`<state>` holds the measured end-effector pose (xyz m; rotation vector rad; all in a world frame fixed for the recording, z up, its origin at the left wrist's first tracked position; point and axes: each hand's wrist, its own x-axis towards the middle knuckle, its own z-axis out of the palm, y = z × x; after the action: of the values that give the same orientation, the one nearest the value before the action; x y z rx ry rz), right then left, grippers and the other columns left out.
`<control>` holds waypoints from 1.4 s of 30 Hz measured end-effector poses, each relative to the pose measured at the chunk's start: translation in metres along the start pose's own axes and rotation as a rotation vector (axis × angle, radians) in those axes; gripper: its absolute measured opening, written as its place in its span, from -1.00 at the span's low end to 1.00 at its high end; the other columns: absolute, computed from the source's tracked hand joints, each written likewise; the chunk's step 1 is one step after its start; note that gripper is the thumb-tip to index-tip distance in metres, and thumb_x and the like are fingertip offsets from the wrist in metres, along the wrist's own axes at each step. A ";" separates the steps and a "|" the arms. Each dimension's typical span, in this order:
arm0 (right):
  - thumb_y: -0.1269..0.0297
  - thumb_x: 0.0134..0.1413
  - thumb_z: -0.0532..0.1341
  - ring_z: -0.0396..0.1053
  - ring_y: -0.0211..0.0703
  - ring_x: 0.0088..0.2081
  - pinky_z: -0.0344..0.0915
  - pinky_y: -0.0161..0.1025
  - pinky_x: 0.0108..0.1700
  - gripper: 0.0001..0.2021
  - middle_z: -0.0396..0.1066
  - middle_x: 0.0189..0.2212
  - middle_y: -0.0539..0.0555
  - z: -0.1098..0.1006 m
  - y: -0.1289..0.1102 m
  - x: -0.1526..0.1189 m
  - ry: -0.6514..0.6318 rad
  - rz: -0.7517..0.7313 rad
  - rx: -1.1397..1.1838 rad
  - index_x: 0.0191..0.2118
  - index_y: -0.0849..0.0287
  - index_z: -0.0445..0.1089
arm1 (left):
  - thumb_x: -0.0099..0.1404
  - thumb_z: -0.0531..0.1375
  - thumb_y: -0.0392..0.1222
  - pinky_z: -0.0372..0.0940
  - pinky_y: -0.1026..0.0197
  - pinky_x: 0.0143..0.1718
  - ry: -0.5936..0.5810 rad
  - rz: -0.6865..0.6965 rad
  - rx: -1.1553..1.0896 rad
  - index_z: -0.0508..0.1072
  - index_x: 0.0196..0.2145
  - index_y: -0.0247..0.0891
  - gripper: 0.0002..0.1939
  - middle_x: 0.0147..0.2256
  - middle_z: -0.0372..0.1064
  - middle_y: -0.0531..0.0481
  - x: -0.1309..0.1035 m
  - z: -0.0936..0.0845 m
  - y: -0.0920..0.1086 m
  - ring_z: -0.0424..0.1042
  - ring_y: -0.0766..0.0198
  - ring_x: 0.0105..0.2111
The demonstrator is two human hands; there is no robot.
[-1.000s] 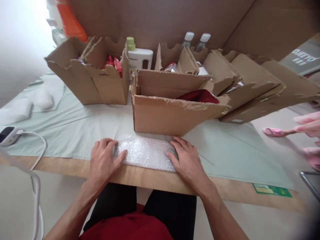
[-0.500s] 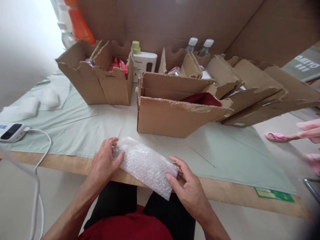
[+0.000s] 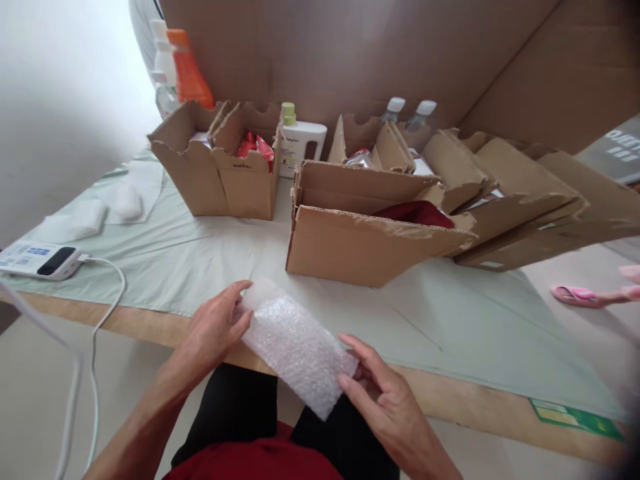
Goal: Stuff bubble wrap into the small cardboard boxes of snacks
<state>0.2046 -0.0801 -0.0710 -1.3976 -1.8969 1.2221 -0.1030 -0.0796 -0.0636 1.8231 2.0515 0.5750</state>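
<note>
A flat bubble wrap pouch (image 3: 300,350) slants across the table's front edge, its lower right corner sticking out over my lap. At its upper left end, my left hand (image 3: 217,327) grips it between thumb and fingers. My right hand (image 3: 383,390) pinches its right edge, the thumb near the edge and the other fingers partly hidden behind. Whether anything is inside the pouch I cannot tell. Just beyond it stands an open cardboard box (image 3: 375,247) with dark red cloth (image 3: 417,213) in it.
More cut cardboard boxes (image 3: 250,190) line the back, beside a white jug (image 3: 303,143) and an orange bottle (image 3: 193,73). On the left lie a white power bank (image 3: 43,260) with a cable (image 3: 107,307) and white folded packets (image 3: 87,217). A pink-slippered foot (image 3: 575,297) shows at right.
The view has shifted, so the boxes and bottles appear lower and further right. Both hands keep hold of the bubble wrap pouch, which is now turned slightly more steeply.
</note>
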 end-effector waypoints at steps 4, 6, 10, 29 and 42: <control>0.29 0.25 0.20 0.51 -0.17 -0.26 0.51 -0.23 -0.17 -0.63 0.56 -0.14 0.06 0.030 -0.030 0.007 -0.134 -0.114 0.070 0.14 -0.07 0.51 | 0.31 0.13 -0.23 0.37 0.11 -0.27 0.096 0.125 0.131 0.39 0.18 -0.18 -0.53 -0.28 0.49 -0.02 0.033 -0.023 -0.001 0.51 0.12 -0.34; 0.30 0.26 0.17 0.52 -0.19 -0.29 0.52 -0.22 -0.18 -0.64 0.56 -0.08 0.08 0.053 -0.042 0.016 -0.193 -0.081 0.183 0.12 -0.04 0.53 | 0.31 0.15 -0.26 0.40 0.05 -0.18 0.121 0.153 0.182 0.37 0.20 -0.19 -0.50 -0.20 0.51 -0.08 0.056 -0.027 0.000 0.53 0.06 -0.23; 0.22 0.25 0.17 0.53 -0.15 -0.35 0.43 -0.32 -0.47 -0.65 0.56 -0.24 0.12 0.084 -0.045 0.031 -0.214 0.099 0.322 0.08 0.12 0.54 | 0.28 0.22 -0.26 0.35 -0.19 0.11 0.237 0.205 0.145 0.33 0.24 -0.34 -0.43 0.06 0.44 -0.30 0.068 -0.019 -0.009 0.44 -0.11 0.06; 0.32 0.28 0.24 0.46 -0.25 -0.37 0.45 -0.29 -0.27 -0.75 0.50 -0.35 -0.01 0.057 -0.044 0.039 0.124 -0.202 0.152 0.05 0.09 0.45 | 0.41 0.16 -0.17 0.44 0.17 -0.30 0.219 0.087 -0.278 0.52 0.02 -0.22 -0.72 -0.30 0.56 -0.04 -0.031 0.021 -0.020 0.48 0.24 -0.39; 0.46 0.34 0.11 0.38 0.10 0.13 0.28 0.04 0.08 -0.70 0.53 0.09 0.19 0.086 -0.042 0.087 -0.027 -0.761 -0.669 0.07 0.15 0.47 | 0.40 0.17 -0.14 0.44 0.16 -0.20 0.309 0.066 -0.328 0.40 0.15 -0.21 -0.62 -0.18 0.48 -0.07 -0.023 0.019 -0.020 0.48 0.24 -0.29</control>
<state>0.0840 -0.0348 -0.0867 -0.7422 -2.6227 0.2437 -0.1081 -0.1034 -0.0909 1.6942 1.9367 1.1996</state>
